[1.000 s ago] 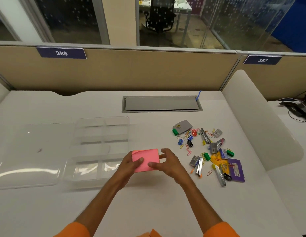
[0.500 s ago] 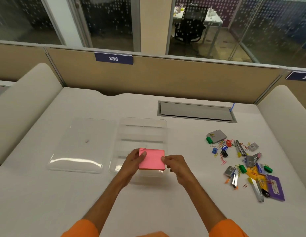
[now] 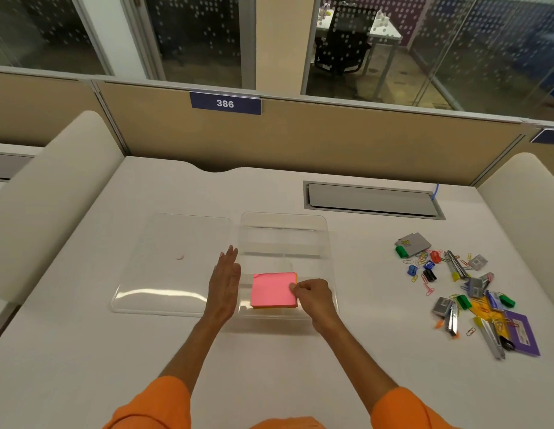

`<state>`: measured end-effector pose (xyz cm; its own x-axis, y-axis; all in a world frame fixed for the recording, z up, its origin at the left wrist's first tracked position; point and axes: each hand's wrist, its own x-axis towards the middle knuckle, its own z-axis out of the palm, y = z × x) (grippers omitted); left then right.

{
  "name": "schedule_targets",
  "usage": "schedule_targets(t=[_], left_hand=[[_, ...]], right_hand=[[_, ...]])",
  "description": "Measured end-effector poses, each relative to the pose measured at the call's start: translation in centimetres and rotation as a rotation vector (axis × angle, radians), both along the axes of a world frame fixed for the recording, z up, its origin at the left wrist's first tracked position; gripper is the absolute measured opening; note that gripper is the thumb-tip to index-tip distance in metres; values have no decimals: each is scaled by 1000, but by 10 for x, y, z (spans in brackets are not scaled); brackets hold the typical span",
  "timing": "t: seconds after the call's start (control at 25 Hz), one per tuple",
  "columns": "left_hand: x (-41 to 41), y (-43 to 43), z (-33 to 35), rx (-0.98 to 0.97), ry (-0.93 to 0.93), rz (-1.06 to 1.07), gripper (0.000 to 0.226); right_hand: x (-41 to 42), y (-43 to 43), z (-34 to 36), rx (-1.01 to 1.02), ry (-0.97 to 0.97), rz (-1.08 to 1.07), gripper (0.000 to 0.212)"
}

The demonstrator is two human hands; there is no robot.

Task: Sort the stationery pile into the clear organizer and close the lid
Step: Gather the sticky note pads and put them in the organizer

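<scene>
- At the near end of the clear organizer [image 3: 285,222], fingertips [image 3: 293,287] of the right hand [image 3: 314,297] pinch the pink pad [image 3: 271,289] by its edge, likely seating it.
- The left hand [image 3: 224,283], fingers straight and together, lies beside the organizer's left wall, perhaps steadying it.
- The stationery pile [image 3: 464,289] lies well right of it.

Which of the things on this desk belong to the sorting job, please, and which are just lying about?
Job: clear organizer, lid, pink sticky notes, stationery pile.
Lying about: cable hatch, sign 386, office chair behind the glass.
</scene>
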<state>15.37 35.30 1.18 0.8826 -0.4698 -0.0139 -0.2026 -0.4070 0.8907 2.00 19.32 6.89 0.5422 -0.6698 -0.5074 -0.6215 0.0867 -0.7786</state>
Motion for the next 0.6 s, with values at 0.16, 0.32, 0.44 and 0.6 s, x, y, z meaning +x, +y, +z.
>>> schedule_targets(t=[0.16, 0.32, 0.44, 0.6], left_hand=[[2, 6, -14, 112, -138, -117, 77], [1, 13, -20, 292, -337, -234, 74], [5, 17, -19, 392, -469, -294, 79], [8, 19, -15, 491, -563, -365, 92]], right_hand=[[16, 25, -7, -107, 63, 1, 32], [29, 43, -12, -218, 112, 27, 27], [36, 53, -14, -320, 165, 51, 28], [41, 61, -19, -443, 246, 89, 25]])
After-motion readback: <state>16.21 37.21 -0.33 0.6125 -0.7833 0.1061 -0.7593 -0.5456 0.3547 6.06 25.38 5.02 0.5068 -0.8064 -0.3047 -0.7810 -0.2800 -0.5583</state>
